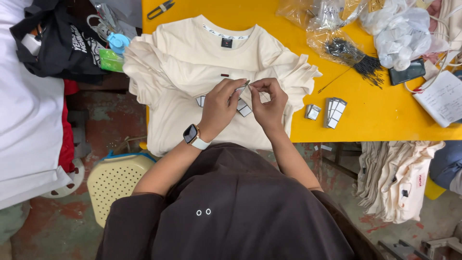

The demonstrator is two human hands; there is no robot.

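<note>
The work surface is a flat, smooth yellow table (385,115) standing over a worn floor (53,221) of mottled red and grey. At the far left, white fabric (24,120) hangs in a broad fold, with a black printed bag (62,45) slumped above it. A pale yellow perforated plastic stool (113,180) sits on the floor below the table edge. A stack of cream knit shirts (192,62) lies flat on the table, collar away from the person, sleeves spread to both sides. The left hand (219,108), with a watch on its wrist, and the right hand (267,103) meet over the middle of the top shirt. Both hands pinch one small rectangular paper tag (242,89) between fingertips, just above the fabric; more tags (244,110) of the same kind lie on the shirt beneath the hands. A small pair of metal snips (161,8) rests near the table's far edge. To the right of the shirts, two short stacks of white tags (332,111) stand on the bare yellow surface. Beyond them, a clear crinkled plastic bag (337,45) holds a bundle of thin black fasteners (365,65), some spilling out. Further right, a bunched white plastic bag (402,33), a dark phone (408,72) and a sheet of paper (442,98) lie close together. Folded cream garments (399,178) hang below the table at the right.
</note>
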